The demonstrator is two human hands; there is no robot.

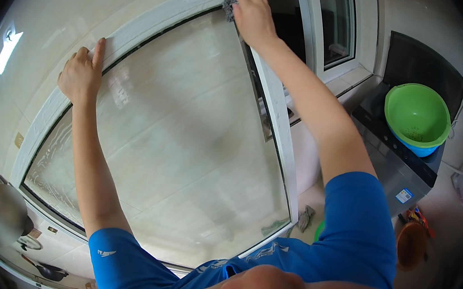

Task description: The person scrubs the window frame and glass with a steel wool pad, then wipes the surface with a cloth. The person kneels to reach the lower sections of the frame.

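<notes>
My right hand holds a grey scouring pad of curly wire against the upper corner of a white window sash frame. Farther left along the same frame, my left hand grips its edge, thumb raised and fingers over the far side. Between my arms spans the sash's glass pane. Whitish wet streaks run over the glass near its lower left corner. My fingers cover part of the pad.
At right, a green basin sits stacked on a blue one on a washing machine. Below it stands a brown bucket. A grey cloth lies by the sash's lower corner. A wok is at lower left, and tiled wall lies behind.
</notes>
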